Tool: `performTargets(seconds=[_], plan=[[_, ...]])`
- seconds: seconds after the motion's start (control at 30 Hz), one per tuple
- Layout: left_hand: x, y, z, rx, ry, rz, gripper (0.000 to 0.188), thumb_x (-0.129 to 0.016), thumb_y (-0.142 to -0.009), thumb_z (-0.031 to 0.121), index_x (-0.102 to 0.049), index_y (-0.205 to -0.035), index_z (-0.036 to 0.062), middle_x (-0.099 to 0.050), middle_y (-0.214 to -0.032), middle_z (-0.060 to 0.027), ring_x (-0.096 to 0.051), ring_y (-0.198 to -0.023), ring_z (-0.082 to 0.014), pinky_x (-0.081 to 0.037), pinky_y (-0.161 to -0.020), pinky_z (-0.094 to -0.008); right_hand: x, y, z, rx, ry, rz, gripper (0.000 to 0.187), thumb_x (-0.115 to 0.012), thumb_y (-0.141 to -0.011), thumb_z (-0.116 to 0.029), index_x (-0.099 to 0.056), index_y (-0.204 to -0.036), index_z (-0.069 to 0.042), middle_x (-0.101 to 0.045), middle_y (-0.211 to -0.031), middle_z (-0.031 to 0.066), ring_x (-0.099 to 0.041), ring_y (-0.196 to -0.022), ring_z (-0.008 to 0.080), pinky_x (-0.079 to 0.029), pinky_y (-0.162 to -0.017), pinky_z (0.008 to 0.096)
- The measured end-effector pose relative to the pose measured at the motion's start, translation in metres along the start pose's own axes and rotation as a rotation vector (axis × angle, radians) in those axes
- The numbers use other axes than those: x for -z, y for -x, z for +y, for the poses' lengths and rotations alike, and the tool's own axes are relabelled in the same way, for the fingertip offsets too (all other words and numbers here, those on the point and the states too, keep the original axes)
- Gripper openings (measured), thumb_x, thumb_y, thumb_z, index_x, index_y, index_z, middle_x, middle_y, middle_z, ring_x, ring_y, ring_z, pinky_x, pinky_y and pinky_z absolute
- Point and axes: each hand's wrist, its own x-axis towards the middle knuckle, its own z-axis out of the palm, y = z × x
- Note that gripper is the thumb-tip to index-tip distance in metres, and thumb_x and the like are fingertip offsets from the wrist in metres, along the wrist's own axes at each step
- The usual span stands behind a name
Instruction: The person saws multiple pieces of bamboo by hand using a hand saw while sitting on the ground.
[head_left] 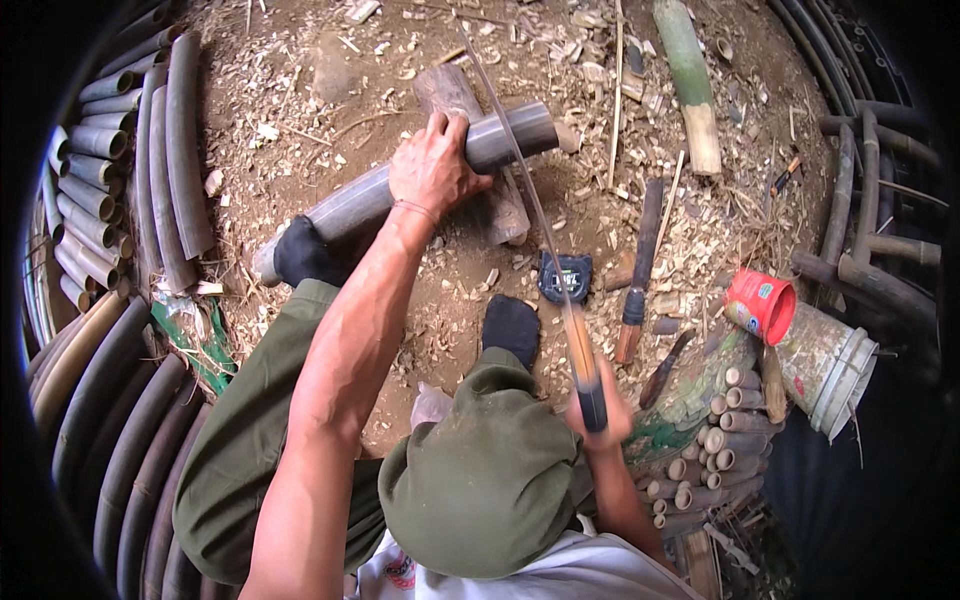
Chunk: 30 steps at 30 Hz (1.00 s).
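Observation:
A dark grey bamboo tube (345, 208) lies slantwise across a short wooden log (510, 212). My left hand (432, 172) is closed over the tube from above, just left of where it crosses the log. My left foot (305, 250), in a black sock, rests against the tube's near end. In my right hand (612, 410), blurred by motion, is the wood-and-black handle of a handsaw (585, 375). Its long thin blade reaches up and crosses the top of the tube near its far right end. Whether the teeth have cut in cannot be seen.
A black tape measure (566, 277) lies beside the blade, with a sheathed knife (640, 285) to its right. Further right are a red can (762, 304), a dirty white bucket (832, 365) and stacked short bamboo pieces (742, 420). Bamboo tubes (95, 200) line the left.

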Motion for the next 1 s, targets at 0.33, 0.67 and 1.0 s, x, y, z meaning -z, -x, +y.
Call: performTargets(seconds=[0.33, 0.67, 1.0], plan=[[0.002, -0.008, -0.008, 0.030, 0.001, -0.070, 0.071, -0.086, -0.063, 0.042, -0.053, -0.119, 0.0131, -0.057, -0.115, -0.0128, -0.064, -0.102, -0.0349, -0.053, -0.084, -0.0459, 0.045, 0.065, -0.025, -0.041, 0.137, -0.076, 0.048, -0.063, -0.079, 0.000, -0.056, -0.125, 0.012, -0.071, -0.089, 0.0231, -0.072, -0.073, 0.0286, -0.056, -0.067, 0.0355], [-0.001, -0.008, 0.007, 0.035, 0.028, -0.088, 0.071, -0.086, -0.063, 0.043, -0.054, -0.118, 0.0133, -0.057, -0.115, -0.0133, -0.063, -0.104, -0.0346, -0.052, -0.085, -0.0462, -0.033, -0.088, -0.005, 0.013, -0.169, 0.040, 0.062, -0.063, -0.076, 0.002, -0.050, -0.137, 0.005, -0.055, -0.065, 0.0067, -0.054, -0.048, 0.0167, -0.046, -0.049, 0.0316], [-0.007, -0.008, 0.000, 0.016, 0.011, -0.009, 0.070, -0.086, -0.062, 0.044, -0.053, -0.116, 0.0134, -0.057, -0.113, -0.0128, -0.063, -0.105, -0.0335, -0.052, -0.085, -0.0450, -0.045, -0.087, 0.002, 0.029, -0.171, 0.110, 0.056, -0.062, -0.076, 0.004, -0.054, -0.132, 0.004, -0.060, -0.068, 0.0089, -0.055, -0.050, 0.0139, -0.048, -0.050, 0.0315]])
